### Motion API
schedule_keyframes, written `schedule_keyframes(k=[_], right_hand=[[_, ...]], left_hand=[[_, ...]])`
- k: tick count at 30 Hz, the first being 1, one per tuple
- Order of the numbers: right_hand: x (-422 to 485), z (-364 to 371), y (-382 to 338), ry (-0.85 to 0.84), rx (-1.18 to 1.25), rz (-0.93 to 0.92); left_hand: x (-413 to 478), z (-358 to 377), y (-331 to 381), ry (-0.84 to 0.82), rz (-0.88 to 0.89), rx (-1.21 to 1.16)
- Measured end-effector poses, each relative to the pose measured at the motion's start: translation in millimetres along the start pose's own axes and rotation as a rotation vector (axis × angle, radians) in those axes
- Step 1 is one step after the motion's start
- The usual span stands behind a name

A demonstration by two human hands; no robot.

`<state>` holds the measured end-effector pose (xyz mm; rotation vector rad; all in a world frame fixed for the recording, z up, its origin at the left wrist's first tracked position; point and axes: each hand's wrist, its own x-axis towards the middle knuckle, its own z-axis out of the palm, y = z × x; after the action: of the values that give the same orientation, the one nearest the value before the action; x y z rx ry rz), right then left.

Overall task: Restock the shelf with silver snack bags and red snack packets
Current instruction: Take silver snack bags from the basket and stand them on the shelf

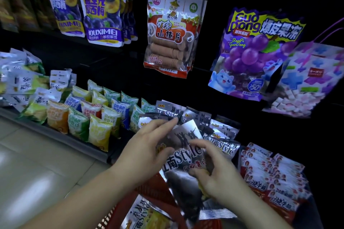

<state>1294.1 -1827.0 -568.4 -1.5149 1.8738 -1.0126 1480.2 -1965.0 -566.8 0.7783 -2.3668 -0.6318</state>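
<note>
While the silver snack bag (pixel 186 152) hangs between my hands, just in front of the lower shelf and above the red basket (pixel 147 186), I judge it light, puffed and slick: thin foil that slides under skin, with contents likely to crush if squeezed. The flat sealed edges look like the place to hold, not the belly. My left hand (pixel 147 147) pinches the left edge, thumb on the printed face, its fingers long and nearly straight toward the top corner. My right hand (pixel 214 171) curls narrowly round the right edge, forefinger hooked over the front. Just behind, the row of silver bags (pixel 221 135) on the shelf leans and overlaps, so any slot for this one looks tight. Red snack packets (pixel 268 173) crowd the right; small coloured packets (pixel 96 117) stand behind the shelf lip (pixel 83 145) on the left. The hanging hawthorn-slice pouch (pixel 167 33) is well above, leaving headroom. Free space lies toward me, over the basket.
</note>
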Motion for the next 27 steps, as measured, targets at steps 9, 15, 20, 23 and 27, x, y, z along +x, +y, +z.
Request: schedule_keyframes(k=[9, 15, 20, 23, 27], right_hand=[[-1, 2, -11, 0.202, 0.349, 0.116], [6, 3, -1, 0.367, 0.404, 0.111], [9, 1, 2, 0.452, 0.431, 0.081], [4, -1, 4, 0.286, 0.414, 0.100], [6, -5, 6, 0.226, 0.541, 0.143]], left_hand=[[-7, 5, -13, -0.055, -0.318, 0.026], [-22, 31, 20, -0.088, -0.555, -0.661], [-25, 43, 31, -0.050, -0.542, -0.833], [-19, 37, 35, 0.049, -0.488, -0.834], [-15, 30, 31, 0.168, -0.573, -0.836]])
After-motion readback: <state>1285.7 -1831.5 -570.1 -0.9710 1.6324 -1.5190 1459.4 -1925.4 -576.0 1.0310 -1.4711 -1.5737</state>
